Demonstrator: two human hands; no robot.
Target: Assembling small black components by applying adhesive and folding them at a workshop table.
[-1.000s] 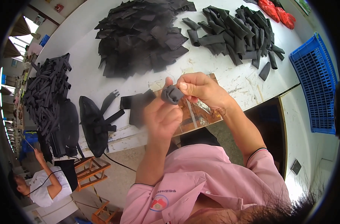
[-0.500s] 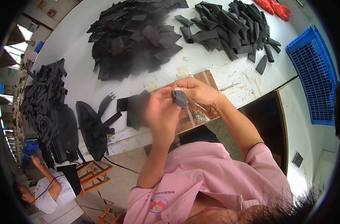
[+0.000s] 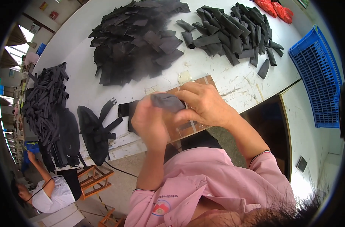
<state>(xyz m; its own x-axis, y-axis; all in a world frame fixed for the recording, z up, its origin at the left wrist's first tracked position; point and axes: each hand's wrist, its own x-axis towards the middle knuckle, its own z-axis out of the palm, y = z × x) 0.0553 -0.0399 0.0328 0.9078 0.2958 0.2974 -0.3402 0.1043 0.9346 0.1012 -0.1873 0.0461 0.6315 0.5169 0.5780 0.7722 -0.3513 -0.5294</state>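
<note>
Between my hands, above a brown wooden board [image 3: 208,81], is a small dark grey fabric tube [image 3: 168,103]. My right hand [image 3: 206,104] grips its right end, with the thumb below and the fingers above. My left hand [image 3: 149,121] is closed around its left part; motion blurs that hand, and its fingers are partly hidden. Just left of this hand lie flat black fabric pieces [image 3: 124,109], partly covered by it. Further left rests a black padded fabric item [image 3: 93,132] with straps.
A wide heap of flat black pieces [image 3: 138,45] covers the table's far middle. Rolled dark tubes [image 3: 233,32] are piled far right, narrow black strips [image 3: 45,102] at left. A blue crate [image 3: 318,75] and red bags [image 3: 274,7] sit right. Another person [image 3: 53,195] works lower left.
The fabric tube has turned from end-on to lying sideways and moved slightly left. My right hand has shifted its grip onto the right end; my left hand has moved left.
</note>
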